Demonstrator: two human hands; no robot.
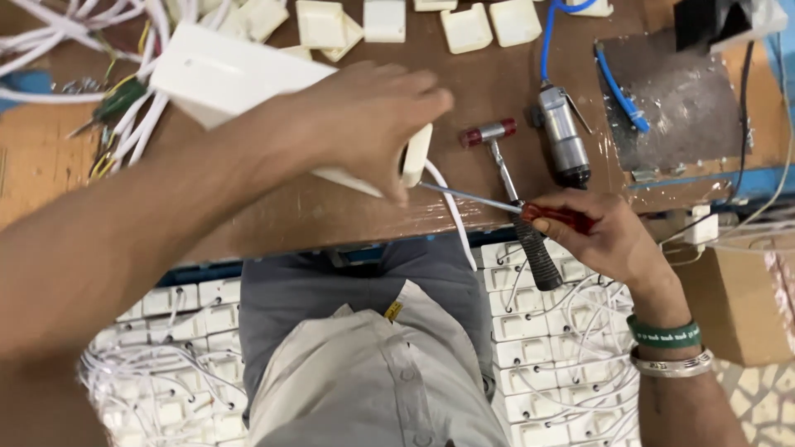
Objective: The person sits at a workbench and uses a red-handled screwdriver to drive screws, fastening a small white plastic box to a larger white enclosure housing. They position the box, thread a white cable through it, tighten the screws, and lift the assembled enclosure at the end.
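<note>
We see the left hand (pixel 364 124) curled tight around a flat white plastic box with a rounded end (pixel 224 79), gripping it at its near end and holding it tilted just above the brown wooden workbench (pixel 331 211), with a white cord (pixel 454 217) trailing from that end over the bench edge. The right hand (pixel 604 236) is closed on the red handle of a slim steel-shafted screwdriver (pixel 497 201), whose tip reaches the rounded end of the box beside the left fingers. Just behind the screwdriver lies a small hammer with a red-tipped metal head and a black ribbed grip (pixel 517 203), its handle hanging past the bench edge and partly under the right hand. Near it rests a grey metal air tool (pixel 565 141) fed by a blue hose (pixel 551 33), beside a worn grey metal plate (pixel 683 103). Along the far edge sit several cream square plastic covers (pixel 468 26), and to the far left a tangle of white wires (pixel 124 124). Below the bench, on either side of our lap, loose heaps of white square plastic sockets with thin white leads (pixel 538 356) lie piled; whether a bin or tray holds them we cannot tell. A brown cardboard box (pixel 737 306) stands at the right, its contents hidden from us
</note>
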